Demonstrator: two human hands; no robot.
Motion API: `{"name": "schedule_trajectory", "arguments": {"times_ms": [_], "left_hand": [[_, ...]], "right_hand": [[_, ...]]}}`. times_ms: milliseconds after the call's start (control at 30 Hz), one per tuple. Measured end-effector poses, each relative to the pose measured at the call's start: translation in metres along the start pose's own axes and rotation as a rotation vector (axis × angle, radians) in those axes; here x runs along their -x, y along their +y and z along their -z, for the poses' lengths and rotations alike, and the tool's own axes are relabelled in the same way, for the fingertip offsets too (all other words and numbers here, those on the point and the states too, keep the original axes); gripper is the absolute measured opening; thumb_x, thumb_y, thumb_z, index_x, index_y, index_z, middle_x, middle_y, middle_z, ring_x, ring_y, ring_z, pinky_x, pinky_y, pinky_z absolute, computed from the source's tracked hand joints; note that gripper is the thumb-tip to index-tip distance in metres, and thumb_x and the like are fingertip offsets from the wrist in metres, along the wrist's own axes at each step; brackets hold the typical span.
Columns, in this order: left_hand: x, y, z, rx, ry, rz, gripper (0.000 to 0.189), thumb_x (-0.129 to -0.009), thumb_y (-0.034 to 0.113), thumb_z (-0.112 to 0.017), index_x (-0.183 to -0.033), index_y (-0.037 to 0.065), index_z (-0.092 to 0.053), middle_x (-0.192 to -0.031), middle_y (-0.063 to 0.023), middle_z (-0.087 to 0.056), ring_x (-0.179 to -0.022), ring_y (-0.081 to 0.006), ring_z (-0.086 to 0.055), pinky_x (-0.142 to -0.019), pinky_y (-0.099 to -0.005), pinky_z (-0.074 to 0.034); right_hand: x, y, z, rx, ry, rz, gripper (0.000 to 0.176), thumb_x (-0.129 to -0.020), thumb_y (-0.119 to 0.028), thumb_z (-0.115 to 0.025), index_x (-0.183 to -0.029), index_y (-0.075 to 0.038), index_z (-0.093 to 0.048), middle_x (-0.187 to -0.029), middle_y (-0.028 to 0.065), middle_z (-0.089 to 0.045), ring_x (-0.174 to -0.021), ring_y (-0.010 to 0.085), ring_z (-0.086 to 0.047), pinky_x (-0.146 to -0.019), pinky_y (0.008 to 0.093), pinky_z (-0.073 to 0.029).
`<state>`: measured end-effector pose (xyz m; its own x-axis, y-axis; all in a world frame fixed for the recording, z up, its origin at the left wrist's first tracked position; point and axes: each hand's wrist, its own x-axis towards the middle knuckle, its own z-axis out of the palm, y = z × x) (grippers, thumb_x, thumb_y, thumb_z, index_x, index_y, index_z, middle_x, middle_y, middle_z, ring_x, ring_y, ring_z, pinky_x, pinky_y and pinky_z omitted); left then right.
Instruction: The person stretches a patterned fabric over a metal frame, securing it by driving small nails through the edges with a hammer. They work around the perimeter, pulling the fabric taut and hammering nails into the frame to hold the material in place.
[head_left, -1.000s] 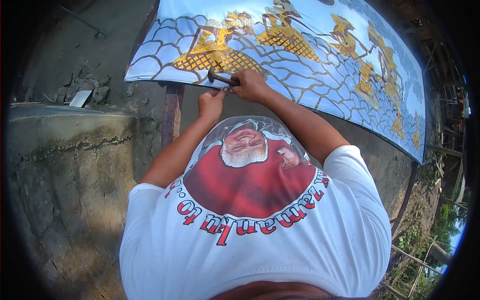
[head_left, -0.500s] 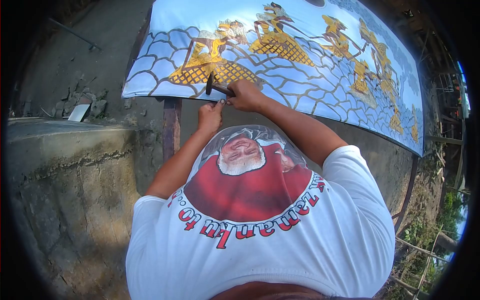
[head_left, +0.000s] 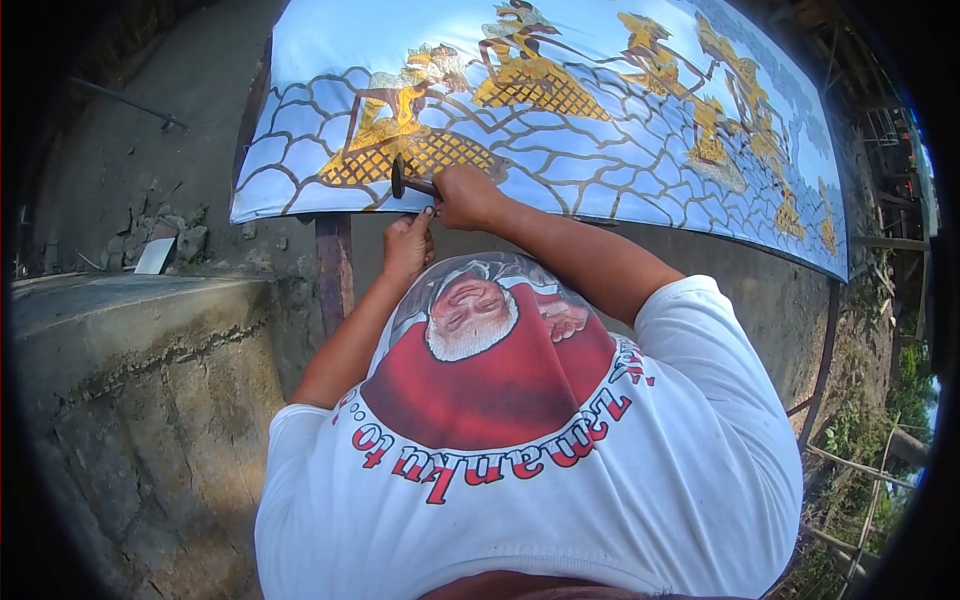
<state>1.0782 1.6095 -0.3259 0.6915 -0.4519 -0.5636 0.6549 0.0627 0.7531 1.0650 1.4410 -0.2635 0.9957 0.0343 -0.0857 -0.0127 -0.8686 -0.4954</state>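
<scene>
A white cloth (head_left: 300, 45) painted with gold and brown figures and brown scale-like outlines lies stretched over a frame. My right hand (head_left: 467, 197) is wrapped around the handle of a hammer (head_left: 399, 178), whose dark head is over the cloth's near edge. Just below that edge, my left hand (head_left: 408, 243) is closed in a pinch, its thumb tip close to the right hand. Whatever the left fingers hold is too small to make out.
A brown wooden post (head_left: 334, 270) stands under the cloth's near edge. To the left is a rough concrete block (head_left: 150, 400), with broken rubble (head_left: 190, 240) and a white flat piece (head_left: 154, 256) behind it. Bamboo poles (head_left: 860, 465) and plants are at the right.
The view has turned slightly, so cloth and hands appear further left. The hammer stays close above the left hand, and both hands keep their grips.
</scene>
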Motion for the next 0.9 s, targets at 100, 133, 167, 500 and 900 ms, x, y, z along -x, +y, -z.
{"name": "schedule_trajectory", "arguments": {"times_ms": [100, 133, 167, 500, 900], "left_hand": [[-0.001, 0.005, -0.002, 0.049, -0.034, 0.001, 0.029, -0.096, 0.027, -0.069, -0.077, 0.012, -0.053, -0.050, 0.0052, -0.035, -0.036, -0.0079, -0.031, -0.035, -0.0270, -0.026], [0.000, 0.007, -0.002, 0.087, -0.048, 0.030, 0.027, -0.095, 0.028, -0.070, -0.079, 0.012, -0.055, -0.051, 0.0053, -0.036, -0.036, -0.0074, -0.030, -0.035, -0.0266, -0.026], [0.001, 0.006, 0.000, 0.124, -0.060, 0.067, 0.026, -0.094, 0.028, -0.072, -0.081, 0.011, -0.057, -0.051, 0.0054, -0.037, -0.036, -0.0069, -0.030, -0.036, -0.0261, -0.026], [0.000, 0.001, -0.006, 0.113, -0.029, -0.014, 0.028, -0.089, 0.028, -0.079, -0.087, 0.010, -0.058, -0.062, 0.0053, -0.047, -0.040, -0.0052, -0.033, -0.037, -0.0246, -0.025], [0.013, -0.004, 0.005, -0.065, -0.068, 0.018, 0.051, -0.097, 0.054, -0.060, -0.103, 0.003, -0.061, -0.056, 0.0059, -0.035, -0.041, -0.0054, -0.031, -0.037, -0.0239, -0.025]], "right_hand": [[-0.003, 0.000, 0.002, 0.004, -0.004, -0.002, 0.015, -0.072, -0.013, -0.071, -0.079, 0.000, -0.070, -0.077, 0.0251, -0.067, -0.080, 0.0427, -0.068, -0.075, 0.0488, -0.054], [-0.005, 0.002, 0.005, 0.008, 0.006, -0.002, 0.015, -0.072, -0.013, -0.071, -0.079, 0.000, -0.070, -0.077, 0.0251, -0.067, -0.080, 0.0427, -0.068, -0.075, 0.0488, -0.054], [-0.003, 0.001, 0.007, -0.037, -0.004, -0.013, 0.015, -0.072, -0.012, -0.071, -0.080, 0.000, -0.069, -0.075, 0.0239, -0.068, -0.077, 0.0400, -0.069, -0.073, 0.0470, -0.055], [-0.011, -0.004, 0.012, -0.153, -0.197, -0.194, 0.017, -0.074, -0.011, -0.076, -0.082, 0.001, -0.067, -0.066, 0.0166, -0.069, -0.057, 0.0261, -0.071, -0.059, 0.0360, -0.058], [0.031, 0.009, -0.008, -0.164, 0.186, 0.009, 0.021, -0.081, -0.020, -0.074, -0.091, -0.004, -0.066, -0.086, 0.0212, -0.069, -0.086, 0.0429, -0.066, -0.076, 0.0510, -0.051]]}}
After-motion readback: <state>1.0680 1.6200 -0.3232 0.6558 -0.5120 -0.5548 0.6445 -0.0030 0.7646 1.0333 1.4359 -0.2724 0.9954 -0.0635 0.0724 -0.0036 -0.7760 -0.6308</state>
